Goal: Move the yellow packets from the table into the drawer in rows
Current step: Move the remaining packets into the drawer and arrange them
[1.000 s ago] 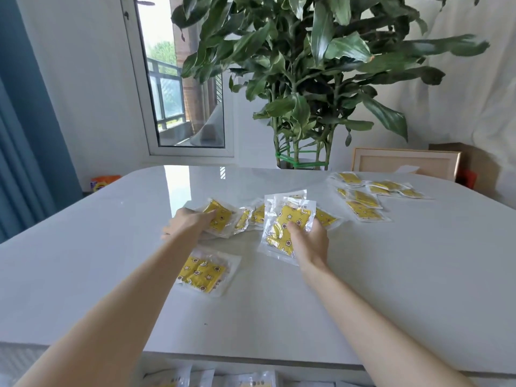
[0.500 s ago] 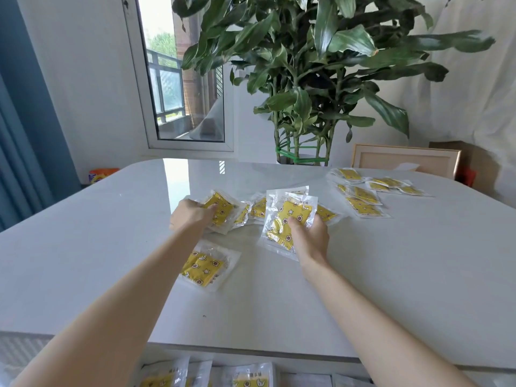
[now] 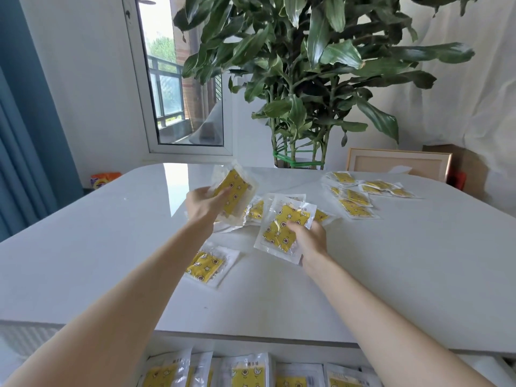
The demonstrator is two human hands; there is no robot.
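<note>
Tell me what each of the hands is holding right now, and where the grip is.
The left hand grips a clear-wrapped yellow packet by its near-left edge, lifted. The right hand pinches another yellow packet stack at its near-right corner.

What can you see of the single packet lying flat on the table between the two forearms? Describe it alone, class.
The lone packet is a clear, crinkled plastic pouch with a white sealed border, holding a yellow insert printed with small stars and brown dots. It lies flat and slightly skewed on the white table, beside the left forearm, apart from the other packets. Neither hand touches it; it looks sealed.
</note>
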